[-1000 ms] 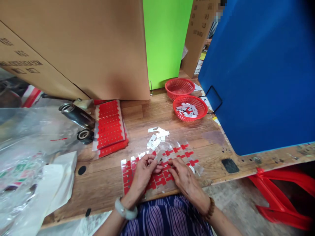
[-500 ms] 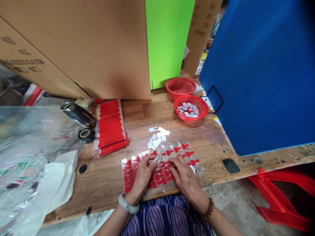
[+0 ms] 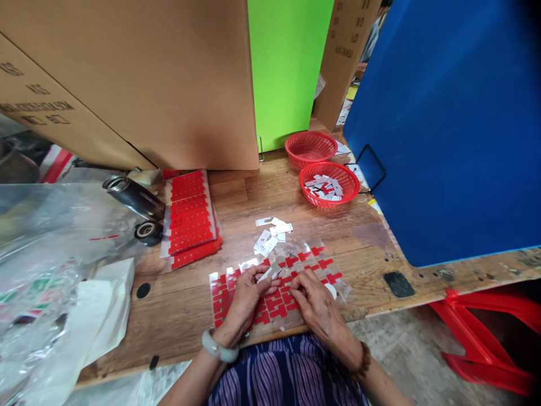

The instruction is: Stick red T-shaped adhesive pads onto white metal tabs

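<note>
A clear sheet with rows of red stickers (image 3: 276,307) lies at the table's front edge, under both hands. My left hand (image 3: 249,296) is closed on a small white and grey piece (image 3: 273,270), held between thumb and fingers above the sheet. Just to its right, my right hand (image 3: 315,299) has thumb and forefinger pinched over the red stickers; what they hold, if anything, is too small to make out. Beyond the sheet lies a loose pile of white pieces (image 3: 268,241). A white round piece (image 3: 331,291) sits beside my right hand.
A red basket (image 3: 353,189) holds white pieces, with another red basket (image 3: 310,148) behind it. Stacked red sticker sheets (image 3: 190,211), a dark flask (image 3: 137,198) and plastic bags (image 3: 38,282) are at left. Cardboard (image 3: 169,84), green (image 3: 287,67) and blue panels (image 3: 448,135) stand behind.
The piece in my left hand has tilted, and more of its face shows. My right hand has shifted very slightly, its fingers still pinched.
</note>
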`<state>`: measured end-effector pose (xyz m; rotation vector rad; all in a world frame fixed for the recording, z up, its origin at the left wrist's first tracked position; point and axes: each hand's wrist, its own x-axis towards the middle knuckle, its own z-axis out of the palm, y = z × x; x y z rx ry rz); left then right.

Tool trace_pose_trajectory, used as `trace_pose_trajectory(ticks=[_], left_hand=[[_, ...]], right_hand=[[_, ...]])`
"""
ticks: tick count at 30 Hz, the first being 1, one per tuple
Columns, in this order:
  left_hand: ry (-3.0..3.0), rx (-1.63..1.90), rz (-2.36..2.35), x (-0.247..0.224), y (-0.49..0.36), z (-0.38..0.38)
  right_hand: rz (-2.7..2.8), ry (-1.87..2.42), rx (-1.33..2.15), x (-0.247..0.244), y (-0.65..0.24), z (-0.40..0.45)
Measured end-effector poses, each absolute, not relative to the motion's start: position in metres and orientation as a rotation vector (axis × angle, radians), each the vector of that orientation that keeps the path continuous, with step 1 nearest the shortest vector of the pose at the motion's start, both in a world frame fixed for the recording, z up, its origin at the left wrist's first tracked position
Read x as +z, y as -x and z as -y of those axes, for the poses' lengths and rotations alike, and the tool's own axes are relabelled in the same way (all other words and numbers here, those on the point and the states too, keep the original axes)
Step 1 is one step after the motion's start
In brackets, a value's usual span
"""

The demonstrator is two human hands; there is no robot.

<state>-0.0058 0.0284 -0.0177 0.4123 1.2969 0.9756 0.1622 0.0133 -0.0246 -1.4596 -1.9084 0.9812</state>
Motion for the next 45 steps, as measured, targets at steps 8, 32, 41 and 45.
trace_pose_trajectory(ticks=[8, 32, 41, 45], left_hand=[[-0.389, 0.989, -1.333, -0.016, 0.003, -0.028], [-0.393, 0.742, -1.072, 0.015, 0.015, -0.020], [-0.403, 0.738, -1.058, 0.016, 0.014, -0.022], [-0.415, 0.731, -1.048, 0.015, 0.014, -0.021]], right_hand=[[1.888, 1.217, 1.261, -0.012, -0.175, -0.015], [1.698, 1.212, 1.229, -0.005, -0.165, -0.035], [1.709, 1.188, 1.258, -0.005, -0.161, -0.032], [1.734, 1.191, 1.260, -0.005, -0.161, -0.032]])
